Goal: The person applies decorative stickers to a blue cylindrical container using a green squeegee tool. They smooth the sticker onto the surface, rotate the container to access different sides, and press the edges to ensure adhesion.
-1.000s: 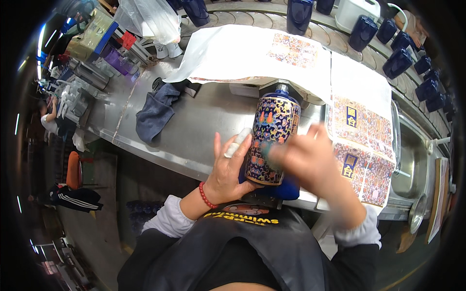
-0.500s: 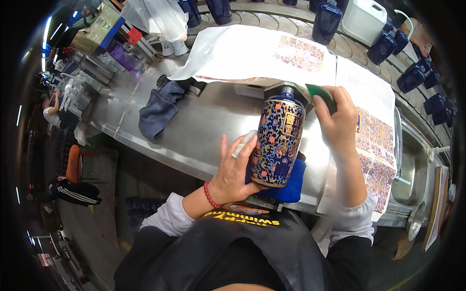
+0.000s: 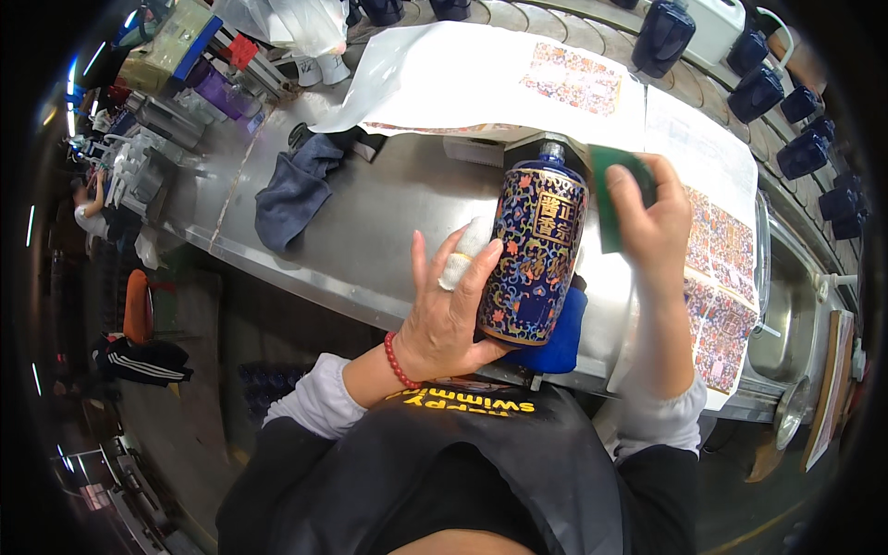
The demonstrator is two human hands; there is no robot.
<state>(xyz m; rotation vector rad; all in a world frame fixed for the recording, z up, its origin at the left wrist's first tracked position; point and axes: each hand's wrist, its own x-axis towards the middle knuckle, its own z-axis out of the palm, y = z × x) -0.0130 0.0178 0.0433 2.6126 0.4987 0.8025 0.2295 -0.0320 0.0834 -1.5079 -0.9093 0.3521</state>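
Observation:
A dark blue bottle [image 3: 535,254] with a colourful floral pattern and a gold-framed panel leans on a blue pad [image 3: 564,333] at the table's front edge, its neck pointing away from me. My left hand [image 3: 449,310] grips its left side and lower end, the thumb by the base and a finger against the side. White wrapping covers one finger of that hand. To the right of the bottle, my right hand [image 3: 655,217] pinches a flat green scraper [image 3: 606,199], held apart from the bottle.
White sheets of floral decals [image 3: 573,81] cover the back and right of the metal table [image 3: 388,222]. A grey-blue cloth [image 3: 301,190] lies left. Several blue bottles [image 3: 664,39] stand on the conveyor behind. A sink [image 3: 777,338] is at right, and another person [image 3: 92,211] is far left.
The bottle has turned slightly, so more of its framed panel shows. My right hand has turned the scraper from nearly edge-on to broad side showing. My left hand still grips the bottle.

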